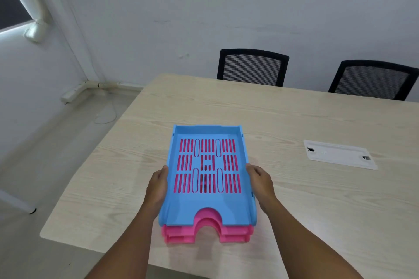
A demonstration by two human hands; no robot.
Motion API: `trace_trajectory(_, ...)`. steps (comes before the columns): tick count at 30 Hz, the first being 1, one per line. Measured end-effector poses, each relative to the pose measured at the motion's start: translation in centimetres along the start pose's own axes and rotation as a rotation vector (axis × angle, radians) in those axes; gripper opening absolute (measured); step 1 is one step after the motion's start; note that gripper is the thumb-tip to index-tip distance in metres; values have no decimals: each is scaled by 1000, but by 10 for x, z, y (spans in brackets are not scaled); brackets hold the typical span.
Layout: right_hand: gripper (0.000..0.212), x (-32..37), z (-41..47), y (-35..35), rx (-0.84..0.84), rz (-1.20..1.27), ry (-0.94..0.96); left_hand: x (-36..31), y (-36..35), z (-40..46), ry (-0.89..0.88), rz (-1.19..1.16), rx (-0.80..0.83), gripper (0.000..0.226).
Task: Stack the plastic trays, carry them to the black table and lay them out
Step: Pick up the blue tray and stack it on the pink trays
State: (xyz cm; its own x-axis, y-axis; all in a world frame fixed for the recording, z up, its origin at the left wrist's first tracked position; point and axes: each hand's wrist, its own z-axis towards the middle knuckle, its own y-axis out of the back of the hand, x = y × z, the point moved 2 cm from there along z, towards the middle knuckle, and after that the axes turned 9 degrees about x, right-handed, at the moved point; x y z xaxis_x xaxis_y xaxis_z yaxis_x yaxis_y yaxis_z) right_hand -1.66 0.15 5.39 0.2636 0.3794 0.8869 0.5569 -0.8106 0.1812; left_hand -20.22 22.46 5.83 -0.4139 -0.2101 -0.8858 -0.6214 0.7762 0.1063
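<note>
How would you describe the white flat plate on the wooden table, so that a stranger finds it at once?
Start at the light wooden table. To the right of the stack with the blue slotted plastic tray on top lies a white rectangular plate, set flat in the tabletop. Unlike the coloured trays, it is white, with a small dark notch at each end.

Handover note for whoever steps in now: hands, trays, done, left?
Left hand: gripping the stack's left side.
Right hand: gripping its right side.
Trays: blue tray on top of pink trays, at least two, over the wooden table; lifted or resting, cannot tell.
Done: stacking.
Left: carry to the black table, not in view, and lay them out.
</note>
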Motion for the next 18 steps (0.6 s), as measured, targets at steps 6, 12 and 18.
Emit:
trace_trajectory(6, 51, -6, -1, -1, 235, 145, -157, 15, 10, 9, 159, -242, 236, 74)
trace_trajectory(12, 69, -18, 6, -5, 357, 343, -184, 28, 8, 23, 162, -376, 362, 74)
trace_trajectory(18, 65, -26, 10, -10, 422, 472, -158, 31, 11, 29, 119, -323, 426, 63)
